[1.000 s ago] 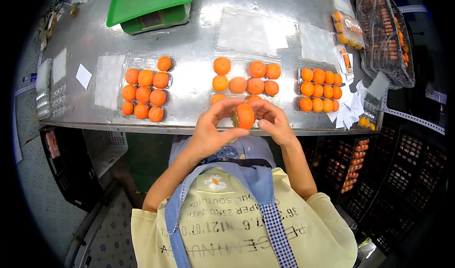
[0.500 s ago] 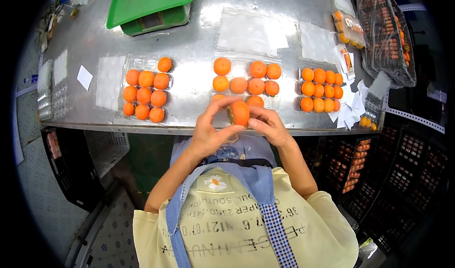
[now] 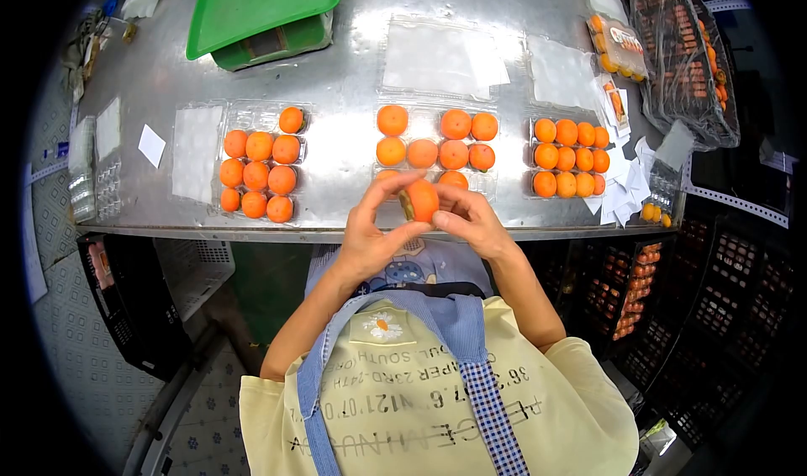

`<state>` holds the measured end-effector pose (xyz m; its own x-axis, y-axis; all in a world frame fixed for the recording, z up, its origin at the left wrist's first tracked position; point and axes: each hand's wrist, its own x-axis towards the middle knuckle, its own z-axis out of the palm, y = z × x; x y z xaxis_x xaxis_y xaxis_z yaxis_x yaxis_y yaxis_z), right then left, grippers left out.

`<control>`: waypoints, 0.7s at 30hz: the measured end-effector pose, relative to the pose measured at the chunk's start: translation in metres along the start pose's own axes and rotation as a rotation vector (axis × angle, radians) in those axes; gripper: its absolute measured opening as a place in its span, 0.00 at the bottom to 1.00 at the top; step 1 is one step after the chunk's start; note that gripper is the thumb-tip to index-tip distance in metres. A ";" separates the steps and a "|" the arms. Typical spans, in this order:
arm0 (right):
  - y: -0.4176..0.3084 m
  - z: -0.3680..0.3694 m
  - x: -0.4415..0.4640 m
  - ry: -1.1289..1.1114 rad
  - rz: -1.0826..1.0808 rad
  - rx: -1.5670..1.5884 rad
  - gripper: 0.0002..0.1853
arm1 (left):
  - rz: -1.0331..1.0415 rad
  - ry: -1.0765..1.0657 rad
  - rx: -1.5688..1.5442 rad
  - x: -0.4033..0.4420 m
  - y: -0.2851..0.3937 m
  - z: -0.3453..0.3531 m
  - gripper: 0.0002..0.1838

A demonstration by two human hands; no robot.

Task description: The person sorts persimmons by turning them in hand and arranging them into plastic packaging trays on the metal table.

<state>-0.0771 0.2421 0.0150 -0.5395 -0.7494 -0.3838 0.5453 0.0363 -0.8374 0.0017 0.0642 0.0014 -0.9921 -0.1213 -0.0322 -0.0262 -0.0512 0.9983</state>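
In front of my waist, at the table's near edge, I hold one orange persimmon [image 3: 424, 200] with its leafy cap turned to the left. My left hand [image 3: 377, 224] pinches it between thumb and fingers on the cap side. From the other side the thumb and fingers of my right hand [image 3: 475, 225] close on it. Just beyond my hands is a clear plastic tray [image 3: 430, 123] with several persimmons in its cups. My hands partly hide its nearest row. To the left a second clear tray [image 3: 262, 110] holds persimmons, and a third set of persimmons [image 3: 567, 158] fills a tray at right.
A green tray [image 3: 261, 9] rests on a green container at the back left of the metal table [image 3: 353, 72]. White paper slips [image 3: 620, 194] lie at right, near a closed pack of fruit [image 3: 620, 45] and a plastic-wrapped crate [image 3: 672, 55]. Black crates [image 3: 723, 308] stand below right.
The persimmon has turned slightly in my fingers, showing more of its cap on the left. Both hands stay around it in nearly the same place. The view has shifted slightly.
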 end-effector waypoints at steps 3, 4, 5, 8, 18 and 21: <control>0.003 0.004 0.003 0.063 0.002 0.016 0.25 | 0.009 -0.026 -0.002 0.000 -0.003 -0.001 0.34; 0.005 0.005 0.004 0.089 -0.003 0.029 0.25 | 0.016 -0.041 0.000 0.000 -0.004 -0.002 0.35; 0.005 0.005 0.004 0.128 -0.085 -0.055 0.26 | -0.027 -0.051 -0.109 0.001 0.001 -0.002 0.36; 0.003 0.006 0.004 0.222 -0.317 -0.384 0.29 | -0.145 -0.085 -0.383 0.003 0.015 -0.002 0.36; -0.004 0.003 0.008 0.204 -0.691 -0.957 0.32 | -0.218 -0.108 -0.567 0.003 0.005 -0.004 0.28; 0.000 0.007 0.007 0.229 -0.559 -0.621 0.30 | -0.132 -0.064 -0.572 0.002 0.007 -0.005 0.30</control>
<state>-0.0763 0.2325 0.0155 -0.7760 -0.6162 0.1349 -0.2520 0.1068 -0.9618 0.0000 0.0585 0.0081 -0.9908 -0.0179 -0.1340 -0.0977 -0.5905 0.8011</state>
